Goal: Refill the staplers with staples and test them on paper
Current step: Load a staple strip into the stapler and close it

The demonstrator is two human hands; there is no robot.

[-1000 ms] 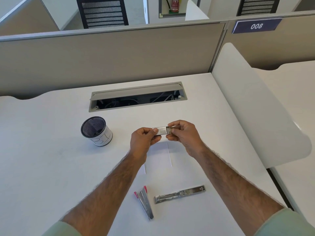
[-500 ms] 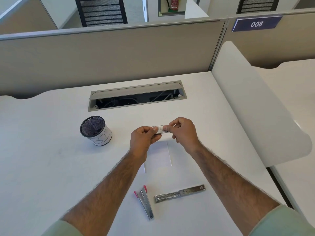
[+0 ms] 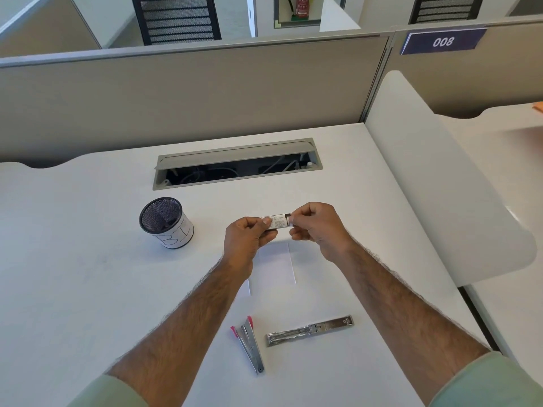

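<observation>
I see left hand (image 3: 248,237) and right hand (image 3: 316,227) pinching staple box (image 3: 278,221) ends; a hard tug could dump its contents onto table (image 3: 88,274).

White desk (image 3: 88,289), beige partition (image 3: 191,92), black chairs (image 3: 176,20) beyond

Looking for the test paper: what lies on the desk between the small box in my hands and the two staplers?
Only a white sheet of paper lies flat there, as the head view shows.
</observation>
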